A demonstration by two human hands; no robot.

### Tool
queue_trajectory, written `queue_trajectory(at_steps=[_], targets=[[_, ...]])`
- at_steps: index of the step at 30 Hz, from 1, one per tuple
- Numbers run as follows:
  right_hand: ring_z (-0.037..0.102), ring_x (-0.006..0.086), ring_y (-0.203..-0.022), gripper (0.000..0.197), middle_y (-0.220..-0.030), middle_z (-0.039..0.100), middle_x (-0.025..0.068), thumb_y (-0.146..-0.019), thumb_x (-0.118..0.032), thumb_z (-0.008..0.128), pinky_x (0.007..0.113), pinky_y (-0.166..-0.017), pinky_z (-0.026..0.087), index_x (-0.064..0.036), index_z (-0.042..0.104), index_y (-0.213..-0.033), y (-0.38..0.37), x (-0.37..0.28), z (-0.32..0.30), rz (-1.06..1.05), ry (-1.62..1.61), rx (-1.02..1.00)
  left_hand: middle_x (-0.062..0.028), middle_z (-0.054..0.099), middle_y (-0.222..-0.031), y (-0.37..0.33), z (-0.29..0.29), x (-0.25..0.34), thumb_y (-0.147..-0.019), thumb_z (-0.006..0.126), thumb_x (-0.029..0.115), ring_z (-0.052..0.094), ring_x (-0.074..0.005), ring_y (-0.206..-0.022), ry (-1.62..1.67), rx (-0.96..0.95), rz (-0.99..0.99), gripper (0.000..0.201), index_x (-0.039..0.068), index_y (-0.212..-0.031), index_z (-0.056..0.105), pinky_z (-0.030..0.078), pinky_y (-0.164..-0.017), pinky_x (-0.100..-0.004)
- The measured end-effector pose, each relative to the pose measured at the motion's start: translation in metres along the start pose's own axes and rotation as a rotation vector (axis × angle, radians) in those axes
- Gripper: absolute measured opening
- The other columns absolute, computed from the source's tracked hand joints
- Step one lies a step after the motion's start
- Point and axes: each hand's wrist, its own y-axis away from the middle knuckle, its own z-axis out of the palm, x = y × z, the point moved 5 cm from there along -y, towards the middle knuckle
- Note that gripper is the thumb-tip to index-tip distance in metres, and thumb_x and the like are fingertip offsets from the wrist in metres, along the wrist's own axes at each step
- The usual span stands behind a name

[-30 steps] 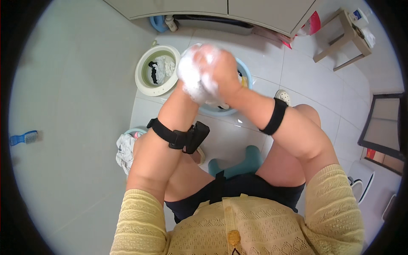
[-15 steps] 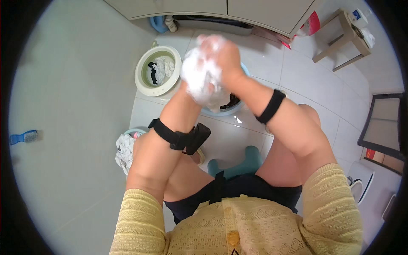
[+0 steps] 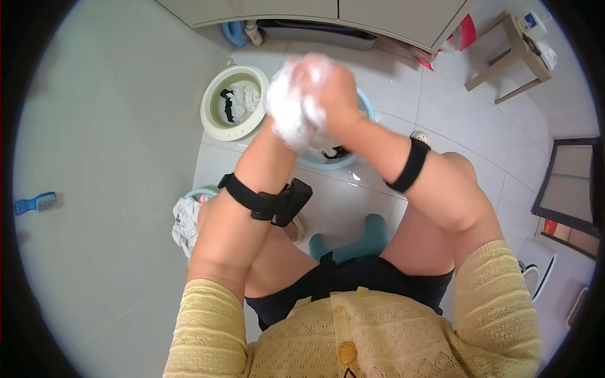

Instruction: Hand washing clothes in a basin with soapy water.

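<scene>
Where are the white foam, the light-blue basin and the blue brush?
White foam (image 3: 288, 118): head view, middle of the lather.
Light-blue basin (image 3: 367, 107): head view, right rim.
Blue brush (image 3: 27, 206): head view, the handle.

Floor (image 3: 398, 94) free right of blue basin (image 3: 368, 104); white-rimmed basin (image 3: 220, 131) blocks left.

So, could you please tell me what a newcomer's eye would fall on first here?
Probably the thick white lather on the person's hands, above a light-blue basin. Next might come the green-and-white basin to its left, holding black and white cloth, then the blue-handled brush at far left.
</scene>
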Motion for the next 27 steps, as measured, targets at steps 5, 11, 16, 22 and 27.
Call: queue_trajectory(at_steps=[5,11,16,22,27], targets=[[0.057,0.0279,-0.064,0.024,-0.071,0.059,0.0136,-0.072,-0.035,0.052,0.035,-0.059,0.044,-0.0129,0.062,-0.074,-0.005,0.011,0.002,0.047,-0.082,-0.072,-0.0033,0.053,-0.078,-0.002,0.013,-0.003,-0.084,0.04,0.026,0.053,-0.0153,-0.071,-0.06,0.136,0.119,0.017,0.012,-0.087,0.049,0.045,-0.056,-0.0261],[0.055,0.0253,-0.059,0.02,-0.068,0.058,0.0123,-0.074,-0.024,0.05,0.032,-0.058,0.044,-0.0059,0.058,-0.078,0.008,-0.007,0.005,0.015,-0.038,-0.076,-0.0064,0.053,-0.095,0.002,0.0,0.004,-0.08,0.044,0.043,0.051,-0.0227,-0.086,-0.079,0.142,-0.003,0.037,0.009,-0.095,0.048,0.042,-0.077,-0.0328],[0.054,0.026,-0.059,0.023,-0.065,0.056,0.0119,-0.076,-0.027,0.047,0.033,-0.058,0.043,-0.0063,0.058,-0.078,-0.02,0.01,-0.013,0.117,-0.024,-0.074,-0.0079,0.054,-0.091,-0.003,0.018,-0.012,-0.084,0.036,0.041,0.053,-0.0221,-0.08,0.208,-0.209,-0.055,0.035,0.009,-0.091,0.049,0.044,-0.074,-0.0342],[0.057,0.0207,-0.061,0.024,-0.063,0.057,0.0091,-0.075,-0.028,0.053,0.031,-0.057,0.044,-0.0048,0.058,-0.077,0.023,-0.038,0.007,-0.331,0.174,-0.069,-0.0077,0.054,-0.092,0.005,0.017,0.001,-0.078,0.05,0.033,0.054,-0.0206,-0.083,0.37,-0.27,-0.378,0.034,0.005,-0.098,0.048,0.045,-0.073,-0.0308],[0.055,0.0287,-0.061,0.021,-0.067,0.057,0.0123,-0.076,-0.027,0.051,0.034,-0.057,0.043,-0.0067,0.058,-0.076,-0.015,0.019,-0.006,0.159,-0.093,-0.022,-0.0078,0.052,-0.098,0.0,0.021,-0.007,-0.078,0.052,0.028,0.05,-0.0181,-0.092,-0.093,-0.09,0.073,0.031,0.006,-0.099,0.046,0.041,-0.08,-0.0304]])
